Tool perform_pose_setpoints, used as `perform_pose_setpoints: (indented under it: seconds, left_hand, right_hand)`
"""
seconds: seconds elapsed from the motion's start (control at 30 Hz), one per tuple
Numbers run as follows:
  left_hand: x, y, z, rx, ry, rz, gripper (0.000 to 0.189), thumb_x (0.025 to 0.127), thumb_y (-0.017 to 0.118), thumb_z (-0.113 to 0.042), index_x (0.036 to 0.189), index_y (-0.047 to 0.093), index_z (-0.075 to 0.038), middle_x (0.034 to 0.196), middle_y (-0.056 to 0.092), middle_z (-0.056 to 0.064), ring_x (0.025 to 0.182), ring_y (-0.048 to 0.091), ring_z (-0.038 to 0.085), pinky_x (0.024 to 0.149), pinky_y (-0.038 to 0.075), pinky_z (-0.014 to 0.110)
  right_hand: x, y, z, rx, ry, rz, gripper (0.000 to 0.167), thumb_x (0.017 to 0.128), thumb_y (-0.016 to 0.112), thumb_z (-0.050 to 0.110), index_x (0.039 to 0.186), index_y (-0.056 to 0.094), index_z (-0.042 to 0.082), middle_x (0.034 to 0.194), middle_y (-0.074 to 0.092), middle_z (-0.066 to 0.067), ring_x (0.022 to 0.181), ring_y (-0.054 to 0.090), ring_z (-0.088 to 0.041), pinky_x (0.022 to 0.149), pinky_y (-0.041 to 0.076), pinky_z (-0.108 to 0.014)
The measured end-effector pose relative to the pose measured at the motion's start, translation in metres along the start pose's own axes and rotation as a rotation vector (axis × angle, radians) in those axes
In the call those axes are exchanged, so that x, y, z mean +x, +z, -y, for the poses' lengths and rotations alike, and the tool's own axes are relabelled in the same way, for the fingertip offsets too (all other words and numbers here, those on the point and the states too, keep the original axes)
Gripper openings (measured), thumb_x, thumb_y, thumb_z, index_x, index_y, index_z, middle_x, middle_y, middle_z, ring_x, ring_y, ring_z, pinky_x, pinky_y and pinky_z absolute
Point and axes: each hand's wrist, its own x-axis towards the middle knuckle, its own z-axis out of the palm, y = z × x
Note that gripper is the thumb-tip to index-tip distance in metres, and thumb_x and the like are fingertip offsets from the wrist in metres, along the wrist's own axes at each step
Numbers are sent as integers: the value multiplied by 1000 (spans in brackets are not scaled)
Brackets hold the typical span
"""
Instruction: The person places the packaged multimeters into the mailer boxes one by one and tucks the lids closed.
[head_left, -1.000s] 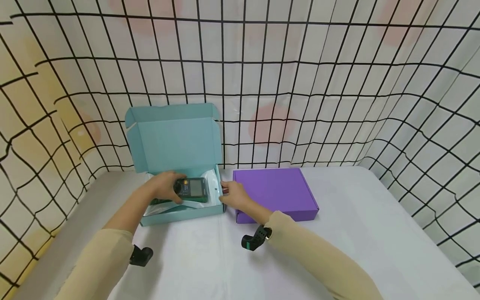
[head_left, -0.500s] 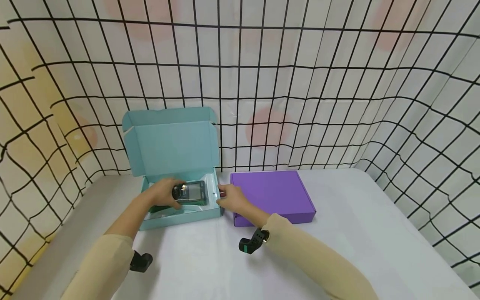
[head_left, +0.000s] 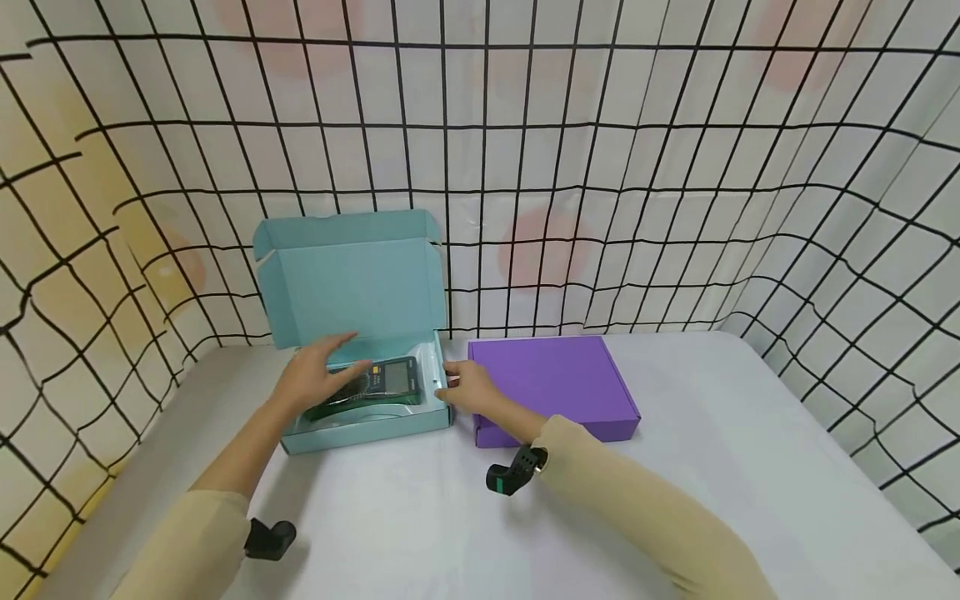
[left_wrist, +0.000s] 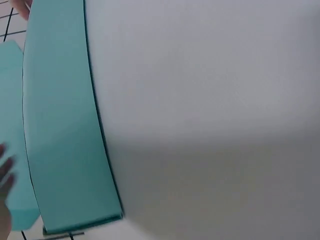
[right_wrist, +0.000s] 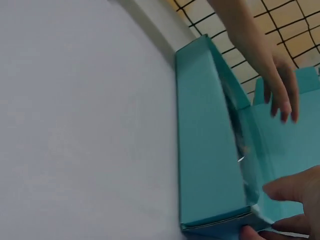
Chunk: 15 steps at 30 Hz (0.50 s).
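In the head view a teal cardboard box [head_left: 375,431] stands with its lid [head_left: 352,283] raised. Inside it lies a dark multimeter [head_left: 393,379] with a grey screen, on clear plastic wrapping [head_left: 429,379]. Above the box's left part is my left hand [head_left: 315,379], fingers spread and holding nothing; it hides part of the multimeter's left end. The right wrist view shows this hand over the box with its fingers pointing down. My right hand [head_left: 471,390] grips the box's right end wall, thumb near the rim and fingers against the outside.
A shut purple box [head_left: 551,383] lies on the white table [head_left: 420,517], just right of the teal box and beside my right hand. Black grid mesh [head_left: 555,158] rises behind the table and along both sides.
My left hand has come off the multimeter, risen slightly to the left and spread its fingers. The multimeter stays in the box. My right hand remains at the box's right end.
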Motion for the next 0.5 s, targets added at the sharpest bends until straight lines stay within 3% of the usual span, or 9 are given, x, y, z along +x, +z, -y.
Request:
perform_pose_setpoints:
  seconds: [0.13,0.17,0.23,0.3,0.37,0.43,0.5]
  left_hand:
    - [-1,-12,5,-41,-1,-446,38,86,63,-19,119,58,-2,106,56,22,97,52,38,79,44,52]
    - [-1,-16,7,-59,-18,-525,34,85,63,-14,116,59,0,101,55,22,93,51,37,76,44,50]
    - [-1,-23,9,-98,-87,-619,34,85,60,-11,117,57,2,100,50,23,91,48,36,75,41,47]
    - [0,-30,10,-142,-173,-654,40,86,57,-10,123,51,3,108,47,24,97,45,37,79,39,48]
    - [-2,-36,10,-188,-264,-636,49,86,55,-12,131,42,2,120,42,25,105,42,39,86,37,50]
    - [-3,-42,10,-230,-346,-587,57,87,54,-14,138,34,1,131,36,26,116,38,41,94,34,53]
    - [-4,-48,9,-255,-409,-489,62,90,51,-19,143,25,1,140,30,28,126,31,44,101,29,57]
  right_hand:
    - [9,-9,8,-47,20,-17,59,88,62,17,136,37,-7,134,47,-24,112,55,-35,86,51,-39]
    - [12,-12,11,-53,25,-34,61,89,61,19,138,35,-6,135,45,-23,113,55,-35,87,50,-40]
    - [18,-19,17,-51,35,-84,64,89,60,20,140,31,-5,137,43,-23,117,52,-35,90,49,-41]
    - [24,-25,21,-45,49,-140,66,89,59,22,142,28,-4,138,42,-22,119,50,-35,92,47,-42]
    - [30,-32,25,-31,75,-171,67,90,58,25,143,27,-1,140,41,-20,122,47,-34,95,44,-43]
    - [35,-37,28,-5,101,-170,68,91,56,28,145,24,2,142,39,-19,126,43,-33,100,40,-43]
    - [39,-42,30,24,134,-145,68,92,54,32,147,21,6,146,34,-15,130,38,-31,104,36,-44]
